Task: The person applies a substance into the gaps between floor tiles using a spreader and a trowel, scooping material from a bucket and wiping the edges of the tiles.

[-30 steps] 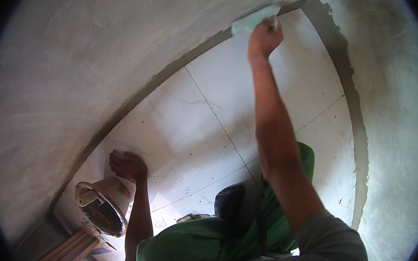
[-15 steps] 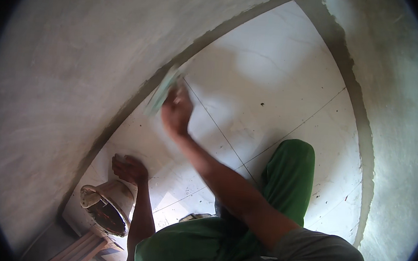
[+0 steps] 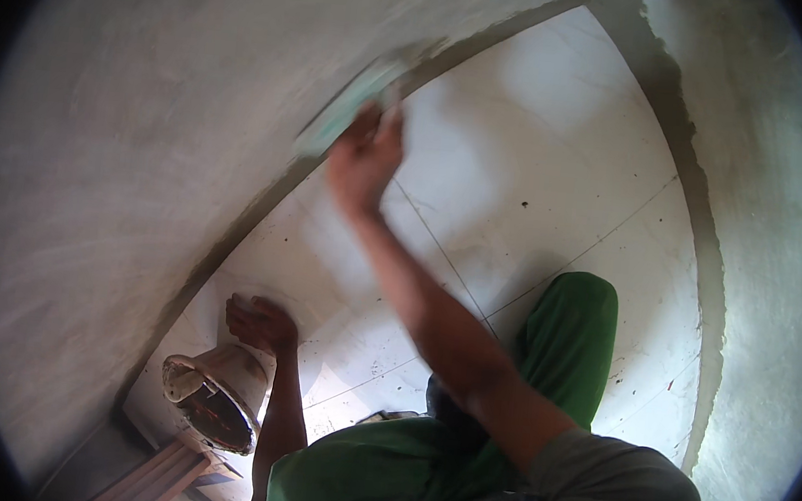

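My right hand is closed around a pale green plastering float, which is blurred by motion. The float lies against the left grey wall, just above the dark mortar strip along its foot. How my fingers wrap the handle is partly hidden. Low on the left, my left hand is at the white tiled floor, fingers loosely bent and apart, with nothing visible in them. Just below it leans a mortar-stained bucket, tipped with its mouth showing dark contents.
Another dark mortar strip runs along the foot of the right wall; both strips meet at the far corner. My green-trousered knee is bent over the tiles. Brown wooden pieces lie below the bucket. Small dark crumbs dot the floor.
My right hand has moved the float up and away, from the floor edge onto the wall face. The left hand's fingers look slightly more bent. The whole view has shifted a little.
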Motion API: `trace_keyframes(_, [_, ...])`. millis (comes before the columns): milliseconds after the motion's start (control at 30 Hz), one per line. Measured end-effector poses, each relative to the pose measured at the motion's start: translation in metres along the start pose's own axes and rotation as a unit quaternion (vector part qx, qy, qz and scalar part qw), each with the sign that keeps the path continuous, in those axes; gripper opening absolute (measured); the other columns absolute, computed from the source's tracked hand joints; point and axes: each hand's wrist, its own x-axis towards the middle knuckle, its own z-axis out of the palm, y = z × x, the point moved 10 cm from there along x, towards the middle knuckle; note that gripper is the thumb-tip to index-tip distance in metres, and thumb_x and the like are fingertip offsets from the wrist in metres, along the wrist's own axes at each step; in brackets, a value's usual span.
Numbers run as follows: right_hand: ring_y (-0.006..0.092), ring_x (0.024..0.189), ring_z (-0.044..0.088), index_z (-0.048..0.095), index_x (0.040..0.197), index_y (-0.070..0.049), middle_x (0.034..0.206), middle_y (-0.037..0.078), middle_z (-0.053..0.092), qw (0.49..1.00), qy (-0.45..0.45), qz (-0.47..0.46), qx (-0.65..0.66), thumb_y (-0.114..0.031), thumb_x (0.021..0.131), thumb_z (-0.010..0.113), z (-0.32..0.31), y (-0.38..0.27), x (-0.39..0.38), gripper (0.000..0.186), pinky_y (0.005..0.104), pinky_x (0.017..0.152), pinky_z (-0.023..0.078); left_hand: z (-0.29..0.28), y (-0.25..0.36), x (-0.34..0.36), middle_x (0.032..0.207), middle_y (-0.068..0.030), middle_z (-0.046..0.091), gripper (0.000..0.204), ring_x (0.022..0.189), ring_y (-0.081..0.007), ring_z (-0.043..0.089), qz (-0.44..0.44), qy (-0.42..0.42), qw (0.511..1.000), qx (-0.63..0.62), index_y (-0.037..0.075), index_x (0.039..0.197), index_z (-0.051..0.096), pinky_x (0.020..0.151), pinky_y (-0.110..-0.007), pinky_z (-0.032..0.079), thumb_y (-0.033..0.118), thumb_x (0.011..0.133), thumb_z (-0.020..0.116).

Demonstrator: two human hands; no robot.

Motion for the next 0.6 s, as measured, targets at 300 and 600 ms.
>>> trace_keyframes(300, [0.0376,0.120,0.063,0.053,0.138,0.009,0.127,0.031,0.064,0.992,0.014,0.126,-0.026,-0.021,0.102,0.051,-0.009,0.050,0.006,0.047,0.0417,0.103,0.048,-0.004,0.003,0.001,0.139,-0.0229,0.052,0.062,0.124,-0.0442,0.052,-0.015,-0.038,0.999,-0.002,0.000,0.144,0.046,0.097,-0.059,0.046,0.046,0.104,0.039])
trace_keyframes(600, [0.0413,0.105,0.065,0.056,0.124,0.012,0.115,0.031,0.066,0.995,0.048,0.065,-0.051,-0.018,0.102,0.046,-0.047,0.089,0.078,0.038,0.0468,0.094,0.051,0.002,0.030,-0.001,0.137,-0.0232,0.053,0.061,0.122,-0.0445,0.053,-0.009,-0.026,1.000,0.010,0.001,0.142,0.049,0.096,-0.059,0.045,0.048,0.104,0.039])
